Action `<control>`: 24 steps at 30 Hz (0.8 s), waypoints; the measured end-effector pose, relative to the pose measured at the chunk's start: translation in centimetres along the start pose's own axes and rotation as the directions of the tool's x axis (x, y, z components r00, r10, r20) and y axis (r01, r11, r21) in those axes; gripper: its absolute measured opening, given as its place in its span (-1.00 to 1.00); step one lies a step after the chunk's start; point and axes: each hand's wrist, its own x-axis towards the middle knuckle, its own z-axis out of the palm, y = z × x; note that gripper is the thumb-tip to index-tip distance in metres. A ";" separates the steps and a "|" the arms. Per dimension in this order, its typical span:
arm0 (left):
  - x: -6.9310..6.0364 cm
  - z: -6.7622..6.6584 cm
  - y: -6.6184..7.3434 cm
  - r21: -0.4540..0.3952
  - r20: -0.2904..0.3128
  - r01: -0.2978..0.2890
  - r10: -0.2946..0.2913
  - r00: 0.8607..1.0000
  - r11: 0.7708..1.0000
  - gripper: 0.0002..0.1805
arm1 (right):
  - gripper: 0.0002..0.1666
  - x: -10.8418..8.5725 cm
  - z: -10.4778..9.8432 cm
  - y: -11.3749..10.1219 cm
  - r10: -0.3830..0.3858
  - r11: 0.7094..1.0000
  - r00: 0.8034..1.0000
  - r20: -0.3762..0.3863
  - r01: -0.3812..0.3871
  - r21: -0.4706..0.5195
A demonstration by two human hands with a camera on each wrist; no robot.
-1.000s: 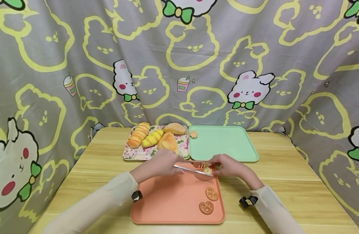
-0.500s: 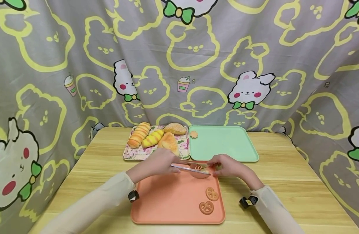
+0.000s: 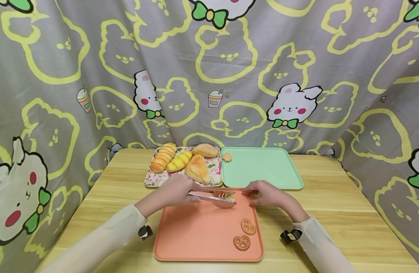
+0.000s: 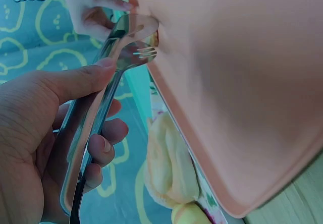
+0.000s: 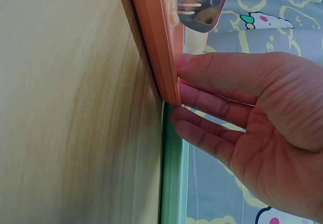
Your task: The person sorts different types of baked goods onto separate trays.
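My left hand (image 3: pixel 175 191) grips a pair of metal food tongs (image 4: pixel 91 113), thumb on one side and fingers curled round the other. One tong end is fork-shaped and the other is a broad flat blade. Between these ends, low over the far part of the orange tray (image 3: pixel 202 235), sits a small cream biscuit (image 5: pixel 173 9), mostly hidden by the metal. At the tray's far right corner is my right hand (image 3: pixel 265 193), its fingers fairly straight and the thumb by the rim; no object shows in it. Two pretzels (image 3: pixel 248 226) lie near the tray's right side.
Behind the orange tray, a floral tray (image 3: pixel 214 175) bears several toy breads, including a triangular bun (image 3: pixel 197 170). Beside it stands a mint green tray (image 3: pixel 264 167) with a small flower-shaped biscuit (image 3: pixel 227 157) at its left edge. A patterned curtain (image 3: pixel 182 57) surrounds the wooden table (image 3: pixel 332 212).
The left hand and tongs have shifted left along the orange tray's far edge, the biscuit moving with the tong ends. The right hand stays near the corner, now farther from the tongs.
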 end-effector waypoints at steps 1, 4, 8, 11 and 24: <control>-0.1 0.0 -0.1 0.005 -0.003 0.000 0.000 1.000 1.000 -0.78 | -0.61 0.0 0.0 0.0 -0.001 1.000 1.000 -0.001 0.001 -0.001; -0.4 0.0 -0.2 0.006 -0.012 0.002 -0.002 1.000 1.000 -0.78 | -0.61 0.0 0.0 0.1 -0.002 1.000 1.000 -0.002 0.002 -0.005; -0.7 -0.2 -0.2 0.007 -0.022 -0.001 0.001 1.000 1.000 -0.78 | -0.61 0.0 0.0 0.1 -0.001 1.000 1.000 0.001 0.001 -0.006; -0.8 -0.4 -0.2 0.012 -0.027 0.003 -0.003 1.000 1.000 -0.78 | -0.61 0.0 0.0 0.1 -0.005 1.000 1.000 0.002 0.005 -0.006; 0.3 -2.8 -0.8 0.052 -0.082 0.069 -0.065 0.995 0.996 -0.63 | -0.61 0.0 0.1 0.3 -0.022 1.000 1.000 -0.013 0.022 -0.006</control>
